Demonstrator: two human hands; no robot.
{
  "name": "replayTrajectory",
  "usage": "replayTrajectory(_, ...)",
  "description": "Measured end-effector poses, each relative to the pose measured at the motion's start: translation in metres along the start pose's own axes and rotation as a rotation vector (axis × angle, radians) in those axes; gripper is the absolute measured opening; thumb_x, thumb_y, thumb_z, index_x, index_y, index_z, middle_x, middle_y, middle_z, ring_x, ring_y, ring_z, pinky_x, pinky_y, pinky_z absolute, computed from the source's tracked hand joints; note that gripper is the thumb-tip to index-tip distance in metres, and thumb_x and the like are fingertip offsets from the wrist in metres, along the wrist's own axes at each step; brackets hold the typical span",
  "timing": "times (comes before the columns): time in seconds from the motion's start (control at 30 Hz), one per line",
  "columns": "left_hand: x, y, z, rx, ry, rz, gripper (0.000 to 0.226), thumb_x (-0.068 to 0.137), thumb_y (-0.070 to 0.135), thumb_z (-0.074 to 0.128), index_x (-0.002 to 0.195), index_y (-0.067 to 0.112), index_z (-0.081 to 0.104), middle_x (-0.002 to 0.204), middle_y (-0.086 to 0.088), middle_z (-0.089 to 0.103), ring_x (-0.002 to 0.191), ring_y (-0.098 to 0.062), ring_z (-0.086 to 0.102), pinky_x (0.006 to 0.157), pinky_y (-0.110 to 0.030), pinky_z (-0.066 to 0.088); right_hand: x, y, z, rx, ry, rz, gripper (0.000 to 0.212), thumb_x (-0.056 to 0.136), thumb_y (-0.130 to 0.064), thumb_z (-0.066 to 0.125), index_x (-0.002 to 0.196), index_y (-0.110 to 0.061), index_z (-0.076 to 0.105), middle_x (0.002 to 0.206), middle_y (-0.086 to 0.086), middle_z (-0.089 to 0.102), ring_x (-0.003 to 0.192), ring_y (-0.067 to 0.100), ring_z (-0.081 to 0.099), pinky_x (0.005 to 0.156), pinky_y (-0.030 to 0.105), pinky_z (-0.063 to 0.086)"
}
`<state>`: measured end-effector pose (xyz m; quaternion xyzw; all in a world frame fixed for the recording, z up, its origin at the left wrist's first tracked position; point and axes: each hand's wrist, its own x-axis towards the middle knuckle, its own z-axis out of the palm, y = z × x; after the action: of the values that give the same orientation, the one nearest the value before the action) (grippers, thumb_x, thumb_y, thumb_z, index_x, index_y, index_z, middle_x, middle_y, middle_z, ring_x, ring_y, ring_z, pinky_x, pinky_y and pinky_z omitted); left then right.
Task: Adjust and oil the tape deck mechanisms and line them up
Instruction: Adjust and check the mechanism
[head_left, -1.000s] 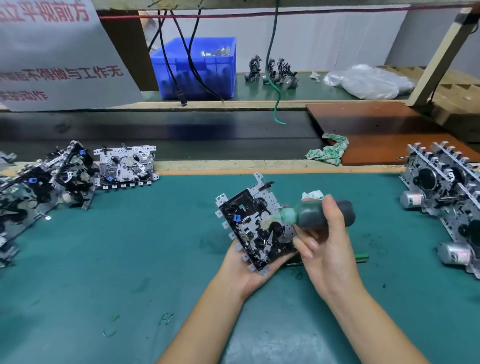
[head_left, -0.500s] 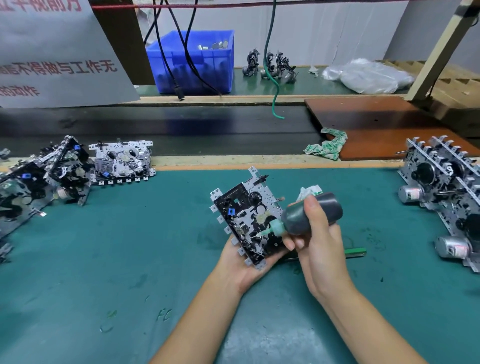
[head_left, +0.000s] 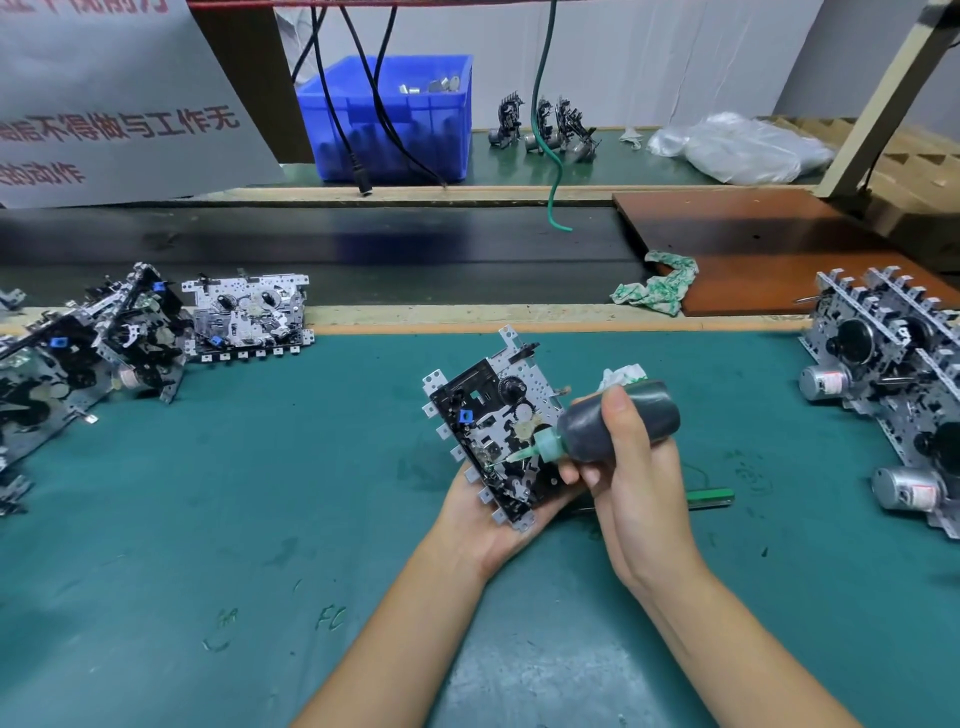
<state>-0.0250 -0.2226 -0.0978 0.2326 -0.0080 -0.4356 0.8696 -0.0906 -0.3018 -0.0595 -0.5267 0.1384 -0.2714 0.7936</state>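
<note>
the green table (head_left: 208, 519) is seen spread across the whole view, with a dark conveyor belt (head_left: 363, 244) running behind it. a row of finished mechanisms (head_left: 104, 353) is laid at the left edge, and a stack with silver motors (head_left: 893, 415) is stood at the right. a blue bin (head_left: 410, 130) is kept on the far shelf, and a crumpled rag (head_left: 657, 283) is left near the brown board.

the tape deck mechanism (head_left: 493, 431) is held up off the table, tilted, cradled from below by the left hand (head_left: 493, 525), whose fingers are curled under its lower edge. the oil bottle (head_left: 618, 428) is gripped by the right hand (head_left: 639, 488), fingers wrapped round its dark body. the green nozzle (head_left: 524, 456) is pointed down-left into the mechanism's lower middle; whether the tip touches metal cannot be told.

too much oil could be squeezed out if the bottle is pressed hard, and it would likely run onto neighbouring parts or drip onto the table. the tilted mechanism could slip from the palm if the nozzle is pushed against it. a green tool (head_left: 709, 496), lying just behind the right hand, could be knocked when the bottle is set down.
</note>
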Motion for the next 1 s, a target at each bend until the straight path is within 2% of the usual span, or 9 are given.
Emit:
replayTrajectory(0.23,0.0,-0.001,-0.001,-0.061,-0.03,-0.024,0.042,0.081,0.011,0.034,0.07,-0.001,0.072,0.063,-0.019,0.061,0.052,-0.026,0.057,0.065,-0.039,0.057,0.001,0.002,-0.001,0.016,0.033,0.018,0.023,0.067,-0.049,0.062,0.058,-0.028,0.067,0.055,-0.002,0.056,0.05,0.007,0.047,0.048,0.02,0.038)
replayTrajectory(0.43,-0.001,0.0,0.002,-0.171,-0.028,-0.066,0.04,0.081,0.012,0.036,0.071,-0.001,0.073,0.075,-0.021,0.067,0.052,-0.029,0.06,0.06,-0.043,0.057,0.003,0.001,-0.005,0.085,0.051,0.035,0.02,0.075,-0.039,0.067,0.065,-0.021,0.065,0.056,-0.005,0.059,0.05,0.002,0.053,0.046,0.015,0.042)
replayTrajectory(0.53,-0.003,0.001,0.003,-0.276,-0.028,-0.107,0.04,0.083,0.013,0.038,0.092,-0.007,0.071,0.1,-0.029,0.066,0.072,-0.043,0.066,0.078,-0.063,0.051,0.008,-0.005,-0.012,0.186,0.068,0.046,0.038,0.072,-0.043,0.069,0.083,-0.009,0.055,0.061,-0.003,0.063,0.049,0.006,0.055,0.045,0.018,0.048)
replayTrajectory(0.57,-0.003,0.001,0.002,-0.316,-0.02,-0.124,0.041,0.085,0.014,0.038,0.101,-0.008,0.069,0.107,-0.03,0.064,0.08,-0.045,0.066,0.088,-0.066,0.045,0.011,-0.008,-0.016,0.205,0.075,0.021,0.04,0.072,-0.043,0.068,0.085,-0.007,0.055,0.063,-0.001,0.064,0.048,0.007,0.054,0.047,0.021,0.051)
replayTrajectory(0.63,-0.004,0.001,0.002,-0.379,0.007,-0.127,0.044,0.085,0.015,0.037,0.105,-0.01,0.068,0.112,-0.031,0.062,0.088,-0.047,0.065,0.09,-0.065,0.037,0.017,-0.015,-0.025,0.204,0.084,-0.04,0.034,0.072,-0.038,0.064,0.086,-0.007,0.058,0.068,0.0,0.066,0.052,0.01,0.058,0.056,0.026,0.056)
replayTrajectory(0.77,-0.007,0.0,0.003,-0.329,0.043,-0.107,0.043,0.081,0.015,0.039,0.096,-0.009,0.072,0.113,-0.031,0.063,0.094,-0.048,0.065,0.088,-0.063,0.038,0.024,-0.023,-0.042,-0.239,0.213,-0.177,0.036,0.067,-0.031,0.081,0.089,-0.023,0.054,0.07,-0.008,0.066,0.061,0.005,0.06,0.061,0.016,0.049)
replayTrajectory(0.87,-0.01,-0.002,0.004,-0.277,0.014,-0.1,0.043,0.082,0.017,0.04,0.098,-0.007,0.072,0.115,-0.029,0.063,0.095,-0.047,0.065,0.087,-0.067,0.044,0.029,-0.017,-0.053,-0.444,0.213,-0.206,0.035,0.076,-0.018,0.077,0.099,-0.03,0.053,0.079,-0.01,0.068,0.066,0.002,0.06,0.065,0.014,0.047)
replayTrajectory(0.93,-0.013,-0.004,0.004,-0.266,-0.009,-0.091,0.043,0.081,0.018,0.042,0.098,-0.006,0.072,0.116,-0.028,0.063,0.096,-0.046,0.065,0.079,-0.067,0.048,0.033,-0.013,-0.06,-0.533,0.287,-0.244,0.034,0.081,-0.016,0.072,0.105,-0.029,0.052,0.092,-0.018,0.064,0.08,-0.007,0.06,0.076,0.013,0.045)
replayTrajectory(1.0,-0.014,-0.005,0.004,-0.239,-0.024,-0.074,0.041,0.08,0.018,0.043,0.095,-0.005,0.073,0.112,-0.026,0.066,0.095,-0.044,0.066,0.079,-0.064,0.05,0.037,-0.01,-0.067,-0.593,0.364,-0.258,0.033,0.086,-0.017,0.067,0.109,-0.026,0.045,0.098,-0.021,0.059,0.088,-0.004,0.058,0.079,0.014,0.039)
